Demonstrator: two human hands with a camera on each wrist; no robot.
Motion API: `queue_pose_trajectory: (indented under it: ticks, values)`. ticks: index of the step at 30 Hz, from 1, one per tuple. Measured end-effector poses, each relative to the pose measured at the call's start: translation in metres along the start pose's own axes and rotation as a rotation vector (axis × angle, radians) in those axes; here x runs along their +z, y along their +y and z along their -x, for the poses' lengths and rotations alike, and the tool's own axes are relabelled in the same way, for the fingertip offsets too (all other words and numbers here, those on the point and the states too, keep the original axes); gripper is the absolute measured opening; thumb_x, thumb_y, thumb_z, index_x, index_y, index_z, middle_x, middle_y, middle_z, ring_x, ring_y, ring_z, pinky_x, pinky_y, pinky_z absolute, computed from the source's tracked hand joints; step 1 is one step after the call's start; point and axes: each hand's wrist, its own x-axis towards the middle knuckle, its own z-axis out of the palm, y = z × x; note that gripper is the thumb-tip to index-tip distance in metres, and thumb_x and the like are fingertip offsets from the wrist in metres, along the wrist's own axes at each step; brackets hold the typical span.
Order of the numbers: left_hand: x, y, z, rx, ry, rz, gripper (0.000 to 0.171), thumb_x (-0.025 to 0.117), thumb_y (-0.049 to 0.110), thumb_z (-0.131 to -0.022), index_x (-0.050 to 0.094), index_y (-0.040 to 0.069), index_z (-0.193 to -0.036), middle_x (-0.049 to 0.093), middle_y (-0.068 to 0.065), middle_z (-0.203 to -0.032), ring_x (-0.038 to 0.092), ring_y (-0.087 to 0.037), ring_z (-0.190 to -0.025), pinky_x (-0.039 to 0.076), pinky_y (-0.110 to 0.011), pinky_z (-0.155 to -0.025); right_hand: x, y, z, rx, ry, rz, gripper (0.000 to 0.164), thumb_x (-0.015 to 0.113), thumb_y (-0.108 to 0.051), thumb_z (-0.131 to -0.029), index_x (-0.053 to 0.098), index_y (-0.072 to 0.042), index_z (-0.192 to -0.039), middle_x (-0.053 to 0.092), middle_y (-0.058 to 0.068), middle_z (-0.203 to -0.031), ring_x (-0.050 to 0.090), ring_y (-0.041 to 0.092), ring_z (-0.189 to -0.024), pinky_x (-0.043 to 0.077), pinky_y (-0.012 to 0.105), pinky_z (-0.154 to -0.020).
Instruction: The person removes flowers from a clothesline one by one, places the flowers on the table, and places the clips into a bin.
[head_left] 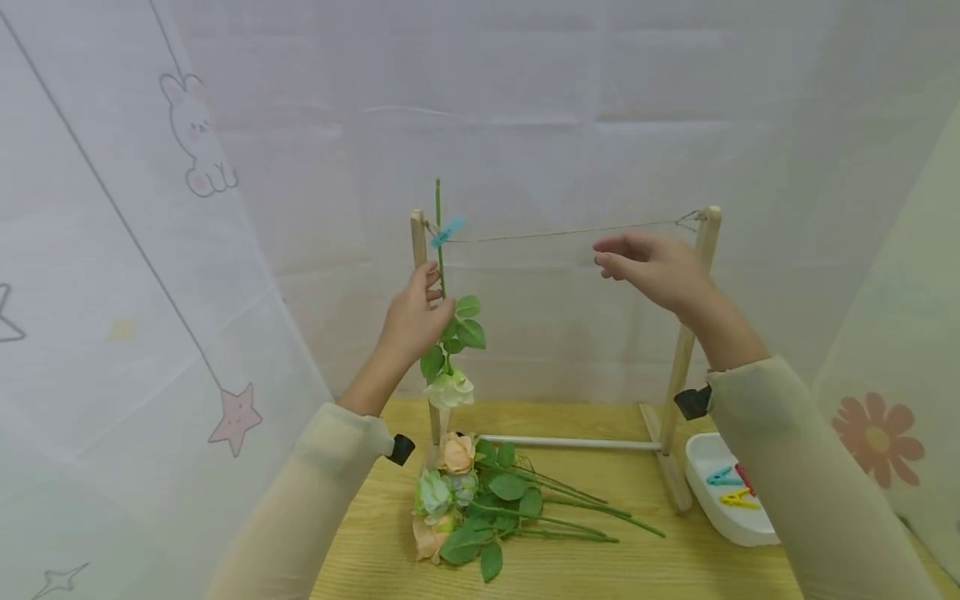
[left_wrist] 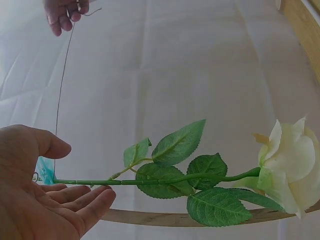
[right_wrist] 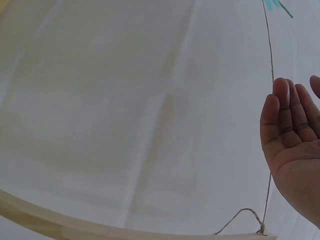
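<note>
A white artificial rose (head_left: 450,389) hangs head down at the left end of a string (head_left: 555,234). Its green stem (left_wrist: 150,182) is clipped there by a blue clothespin (head_left: 447,232). My left hand (head_left: 420,312) is at the stem below the clothespin. In the left wrist view its fingers lie relaxed behind the stem, with the thumb apart from it. My right hand (head_left: 656,267) is raised near the right half of the string and holds nothing. The right wrist view shows its fingers (right_wrist: 284,107) nearly straight, beside the string.
A wooden frame, its right post (head_left: 686,333) leaning slightly, carries the string. Several artificial flowers (head_left: 457,454) lie on the wooden table (head_left: 382,533), stems pointing right. At right stands a white bin (head_left: 720,508) with blue, yellow and red clothespins (head_left: 738,500).
</note>
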Motion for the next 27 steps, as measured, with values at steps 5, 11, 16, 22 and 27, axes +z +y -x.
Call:
queue_pose_trajectory:
  ticks: [5,11,16,22,27]
  values:
    - [0.002,0.000,-0.002,-0.028,-0.016,0.071,0.068,0.055,0.026,-0.101,0.025,0.008,-0.160,0.040,-0.016,-0.158,0.050,-0.033,-0.137,0.047,-0.047,-0.109,0.009,-0.008,-0.015,-0.018,-0.016,-0.039,0.039,0.064,-0.039,-0.100,0.066,-0.015,-0.131,0.072,0.012,-0.114,0.066,0.025,-0.105,0.048,0.047,-0.103]
    - [0.006,-0.004,-0.003,-0.071,-0.034,0.180,0.073,0.057,0.028,-0.100,0.021,0.013,-0.162,0.035,-0.012,-0.162,0.045,-0.031,-0.141,0.045,-0.051,-0.110,0.026,-0.023,-0.034,-0.012,-0.047,-0.133,0.037,0.065,-0.036,-0.100,0.065,-0.016,-0.131,0.070,0.008,-0.117,0.065,0.020,-0.103,0.049,0.043,-0.102]
    - [0.011,-0.005,-0.004,-0.071,-0.004,0.219,0.071,0.057,0.028,-0.101,0.022,0.014,-0.161,0.040,-0.010,-0.158,0.048,-0.029,-0.138,0.046,-0.050,-0.109,0.041,-0.035,-0.049,-0.023,-0.081,-0.195,0.036,0.065,-0.031,-0.100,0.065,-0.014,-0.133,0.069,0.009,-0.120,0.066,0.021,-0.102,0.051,0.040,-0.100]
    - [0.018,-0.005,-0.005,-0.008,0.052,0.267,0.063,0.057,0.022,-0.102,0.030,0.010,-0.158,0.050,-0.009,-0.147,0.056,-0.027,-0.128,0.052,-0.045,-0.101,0.053,-0.046,-0.060,-0.016,-0.097,-0.227,0.036,0.065,-0.030,-0.100,0.065,-0.014,-0.133,0.069,0.008,-0.118,0.067,0.021,-0.101,0.052,0.042,-0.100]
    - [0.020,-0.005,-0.007,0.025,0.072,0.301,0.059,0.055,0.017,-0.103,0.031,0.005,-0.156,0.053,-0.016,-0.141,0.063,-0.028,-0.118,0.055,-0.042,-0.094,0.064,-0.059,-0.069,-0.030,-0.133,-0.260,0.037,0.065,-0.029,-0.100,0.064,-0.013,-0.134,0.068,0.009,-0.121,0.067,0.023,-0.101,0.053,0.041,-0.099]
